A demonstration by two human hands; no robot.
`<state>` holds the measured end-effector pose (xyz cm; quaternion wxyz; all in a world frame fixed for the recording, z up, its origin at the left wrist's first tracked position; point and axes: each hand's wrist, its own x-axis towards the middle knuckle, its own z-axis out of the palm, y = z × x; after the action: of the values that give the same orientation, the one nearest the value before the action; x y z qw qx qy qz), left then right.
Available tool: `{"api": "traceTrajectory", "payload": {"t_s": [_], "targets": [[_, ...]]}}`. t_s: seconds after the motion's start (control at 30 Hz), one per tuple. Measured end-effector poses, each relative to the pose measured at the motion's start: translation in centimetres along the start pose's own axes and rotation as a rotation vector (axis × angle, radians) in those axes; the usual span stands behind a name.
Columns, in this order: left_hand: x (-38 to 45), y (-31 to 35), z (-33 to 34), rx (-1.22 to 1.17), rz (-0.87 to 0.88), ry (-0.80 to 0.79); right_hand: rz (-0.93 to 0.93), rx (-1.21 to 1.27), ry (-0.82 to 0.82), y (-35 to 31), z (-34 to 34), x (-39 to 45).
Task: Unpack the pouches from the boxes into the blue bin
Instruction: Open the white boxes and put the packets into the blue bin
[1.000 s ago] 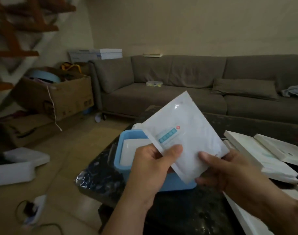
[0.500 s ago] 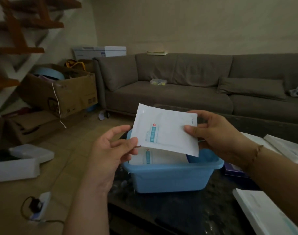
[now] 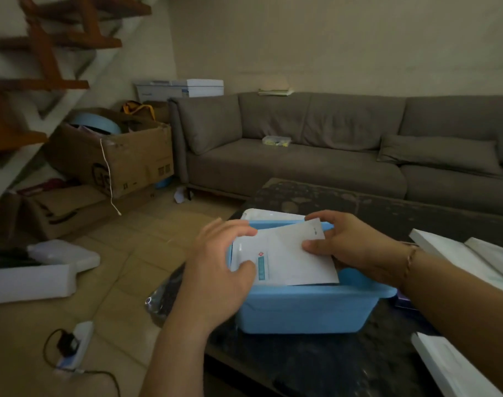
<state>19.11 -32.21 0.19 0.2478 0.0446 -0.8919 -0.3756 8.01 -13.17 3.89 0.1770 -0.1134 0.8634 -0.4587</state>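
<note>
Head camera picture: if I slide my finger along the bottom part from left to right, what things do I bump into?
White power strip on the floor → left hand → white pouch over the blue bin → right hand → white boxes on the dark table.

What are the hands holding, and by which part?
Both hold one white pouch over the blue bin: left hand at its left edge, right hand at its right edge.

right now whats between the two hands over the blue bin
In the head view, a flat white paper pouch spans the gap between left hand and right hand, over the blue plastic bin.
</note>
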Motion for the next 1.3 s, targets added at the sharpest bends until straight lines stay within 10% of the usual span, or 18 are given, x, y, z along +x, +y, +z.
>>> {"api": "traceTrajectory", "payload": {"t_s": [0.37,0.9,1.3], "targets": [[1.5,0.9,0.2,0.322,-0.082,-0.281,-0.22,-0.918,-0.047,-1.9,-2.6,-1.0],[1.7,0.6,-0.3,0.42,-0.121,-0.367,-0.298,-0.874,-0.244,1.0,-3.3,-1.1],[1.6,1.4,1.6,0.267,0.038,-0.287,0.186,-0.396,-0.23,-1.4,-2.1,-0.7]]}}
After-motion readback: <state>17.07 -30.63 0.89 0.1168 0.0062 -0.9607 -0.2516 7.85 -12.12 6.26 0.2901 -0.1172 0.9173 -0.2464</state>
